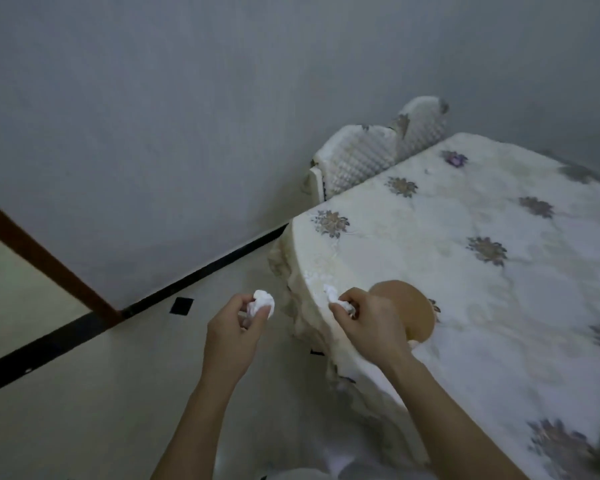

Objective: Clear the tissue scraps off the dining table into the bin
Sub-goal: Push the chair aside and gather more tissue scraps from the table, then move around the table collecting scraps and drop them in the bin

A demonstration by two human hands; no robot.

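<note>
A tan rounded thing (414, 308) sits on the worktop (465, 289) near its rounded near-left corner; I cannot tell whether it is a bowl or whether anything is in it, as the right hand (368, 322) covers part of it. That hand reaches in over the corner's edge, knuckles up, fingers curled, pinching a small white tissue scrap (335, 297) right at the rim of the flowered tablecloth (499, 341). The left hand (234, 329) is off the worktop, just beyond its left edge and above the pale floor (118, 393), its fingertips curled round a crumpled tissue ball (264, 303). Both forearms stretch forward, side by side. Two white chairs (357, 161) stand tucked against the worktop's far left edge.
</note>
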